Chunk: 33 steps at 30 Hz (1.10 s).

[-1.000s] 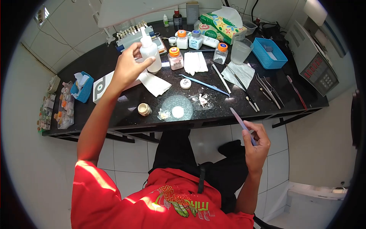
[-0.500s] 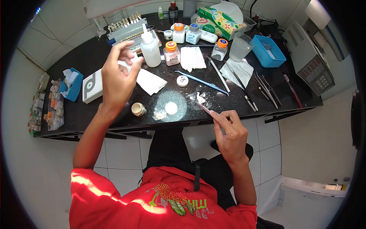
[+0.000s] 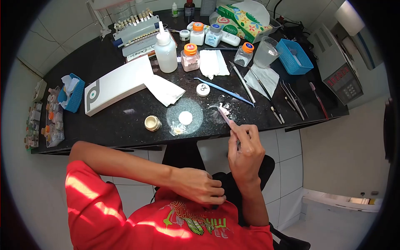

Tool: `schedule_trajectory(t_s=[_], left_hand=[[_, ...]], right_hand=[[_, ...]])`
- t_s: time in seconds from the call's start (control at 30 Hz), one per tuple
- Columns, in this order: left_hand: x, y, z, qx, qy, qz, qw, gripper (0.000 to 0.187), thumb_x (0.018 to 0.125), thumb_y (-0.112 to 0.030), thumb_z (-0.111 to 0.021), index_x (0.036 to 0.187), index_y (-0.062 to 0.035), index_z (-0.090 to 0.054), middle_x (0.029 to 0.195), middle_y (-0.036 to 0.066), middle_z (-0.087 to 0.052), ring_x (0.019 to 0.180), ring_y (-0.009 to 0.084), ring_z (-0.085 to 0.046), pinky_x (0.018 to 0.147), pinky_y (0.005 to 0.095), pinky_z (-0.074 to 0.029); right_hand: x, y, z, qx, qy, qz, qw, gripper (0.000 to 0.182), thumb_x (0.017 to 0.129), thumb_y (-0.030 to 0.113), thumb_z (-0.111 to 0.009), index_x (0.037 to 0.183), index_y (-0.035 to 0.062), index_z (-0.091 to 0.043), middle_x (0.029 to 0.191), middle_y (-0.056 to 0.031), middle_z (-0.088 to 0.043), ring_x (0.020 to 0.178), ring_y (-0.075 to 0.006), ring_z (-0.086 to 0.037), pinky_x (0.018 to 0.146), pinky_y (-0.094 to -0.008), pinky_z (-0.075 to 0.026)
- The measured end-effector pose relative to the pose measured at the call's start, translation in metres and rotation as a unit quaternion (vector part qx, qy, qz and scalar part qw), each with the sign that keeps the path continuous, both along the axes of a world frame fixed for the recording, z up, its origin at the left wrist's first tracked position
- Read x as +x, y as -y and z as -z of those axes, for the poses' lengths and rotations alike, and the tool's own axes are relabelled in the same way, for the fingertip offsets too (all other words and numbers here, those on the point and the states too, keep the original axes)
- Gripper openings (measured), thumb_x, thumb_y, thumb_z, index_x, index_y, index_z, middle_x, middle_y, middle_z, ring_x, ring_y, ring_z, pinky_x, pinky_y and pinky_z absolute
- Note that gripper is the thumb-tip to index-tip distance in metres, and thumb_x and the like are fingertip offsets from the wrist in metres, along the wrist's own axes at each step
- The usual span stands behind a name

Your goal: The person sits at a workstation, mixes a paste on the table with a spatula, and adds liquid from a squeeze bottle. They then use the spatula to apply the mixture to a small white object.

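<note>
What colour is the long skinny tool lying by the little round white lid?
The long skinny tool is blue, seen best in the head view.

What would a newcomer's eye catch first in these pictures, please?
Probably the bright red shirt, which fills the bottom of the view. Next comes the right hand, holding a thin tool at a white smear on the black counter. At the back, right of centre, the colourful tissue box stands out.

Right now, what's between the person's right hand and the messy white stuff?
In the head view, a thin tool, gripped by the right hand, bridges that stretch; its far end is right by the white stuff.
</note>
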<state>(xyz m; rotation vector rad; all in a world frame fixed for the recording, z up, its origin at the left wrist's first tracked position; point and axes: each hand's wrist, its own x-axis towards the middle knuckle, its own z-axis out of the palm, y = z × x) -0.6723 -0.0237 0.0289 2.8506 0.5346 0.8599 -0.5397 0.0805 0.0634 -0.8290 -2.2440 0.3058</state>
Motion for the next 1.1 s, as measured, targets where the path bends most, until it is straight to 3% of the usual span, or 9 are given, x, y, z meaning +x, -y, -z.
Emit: schedule_trajectory(t_s=[0.13, 0.27, 0.43, 0.53, 0.6, 0.67, 0.73, 1.1], left_hand=[[0.004, 0.005, 0.016, -0.095, -0.080, 0.066, 0.990, 0.021, 0.090, -0.019, -0.058, 0.102, -0.0013, -0.057, 0.088, 0.009, -0.061, 0.078, 0.0212, -0.067, 0.056, 0.0334, -0.059], [-0.002, 0.025, 0.012, -0.117, -0.133, 0.071, 0.982, 0.019, 0.087, -0.017, -0.058, 0.098, -0.0008, -0.057, 0.082, 0.007, -0.060, 0.074, 0.0206, -0.067, 0.056, 0.0336, -0.059], [-0.006, 0.039, 0.016, -0.036, -0.079, 0.029, 0.996, 0.017, 0.085, -0.022, -0.058, 0.083, -0.0053, -0.059, 0.072, 0.002, -0.054, 0.065, 0.0143, -0.060, 0.049, 0.0281, -0.051], [-0.007, 0.036, 0.010, -0.033, -0.107, 0.023, 0.994, 0.016, 0.084, -0.021, -0.058, 0.082, -0.0051, -0.059, 0.073, 0.002, -0.054, 0.066, 0.0147, -0.060, 0.050, 0.0281, -0.050], [-0.008, 0.034, 0.006, -0.032, -0.104, 0.015, 0.994, 0.016, 0.083, -0.021, -0.059, 0.082, -0.0052, -0.060, 0.073, 0.002, -0.055, 0.066, 0.0147, -0.060, 0.050, 0.0279, -0.050], [-0.009, 0.033, 0.006, -0.031, -0.102, 0.009, 0.994, 0.015, 0.082, -0.021, -0.059, 0.081, -0.0054, -0.060, 0.072, 0.002, -0.055, 0.066, 0.0148, -0.060, 0.050, 0.0278, -0.049], [-0.010, 0.032, 0.006, -0.021, -0.107, 0.006, 0.994, 0.014, 0.081, -0.020, -0.060, 0.080, -0.0056, -0.060, 0.072, 0.002, -0.055, 0.066, 0.0146, -0.060, 0.050, 0.0278, -0.049], [-0.012, 0.035, 0.009, -0.038, -0.124, 0.010, 0.992, 0.014, 0.081, -0.019, -0.061, 0.079, -0.0053, -0.059, 0.072, 0.003, -0.055, 0.064, 0.0152, -0.059, 0.050, 0.0280, -0.051]], right_hand=[[-0.005, 0.012, 0.004, -0.012, -0.026, 0.015, 0.999, 0.032, 0.083, -0.005, -0.071, 0.115, 0.0040, -0.071, 0.092, -0.0088, -0.058, 0.062, -0.0211, -0.065, 0.051, -0.0340, -0.051], [-0.010, 0.018, -0.002, -0.041, -0.002, 0.011, 0.999, 0.035, 0.083, -0.006, -0.070, 0.116, 0.0048, -0.071, 0.092, -0.0092, -0.058, 0.059, -0.0185, -0.063, 0.050, -0.0335, -0.049], [-0.003, 0.010, -0.001, -0.016, -0.012, 0.041, 0.999, 0.036, 0.082, -0.008, -0.069, 0.116, 0.0051, -0.072, 0.093, -0.0092, -0.058, 0.058, -0.0167, -0.061, 0.050, -0.0336, -0.048], [-0.015, 0.017, -0.007, -0.005, -0.010, 0.045, 0.999, 0.037, 0.081, -0.009, -0.069, 0.115, 0.0044, -0.072, 0.094, -0.0088, -0.058, 0.057, -0.0153, -0.060, 0.049, -0.0329, -0.047], [-0.028, 0.025, -0.013, -0.067, -0.016, 0.032, 0.997, 0.033, 0.083, -0.012, -0.067, 0.112, 0.0017, -0.074, 0.090, -0.0120, -0.059, 0.070, -0.0203, -0.062, 0.058, -0.0311, -0.049], [-0.033, 0.026, -0.011, -0.071, -0.012, 0.021, 0.997, 0.034, 0.083, -0.012, -0.066, 0.113, 0.0020, -0.074, 0.092, -0.0119, -0.058, 0.070, -0.0201, -0.062, 0.057, -0.0317, -0.049], [-0.034, 0.025, -0.010, -0.048, 0.017, 0.032, 0.998, 0.037, 0.080, -0.010, -0.068, 0.115, 0.0027, -0.072, 0.095, -0.0085, -0.057, 0.059, -0.0165, -0.061, 0.048, -0.0334, -0.048], [-0.013, 0.028, -0.008, -0.033, -0.028, 0.074, 0.996, 0.032, 0.084, -0.010, -0.067, 0.114, 0.0009, -0.072, 0.095, -0.0117, -0.057, 0.069, -0.0215, -0.065, 0.051, -0.0339, -0.049]])
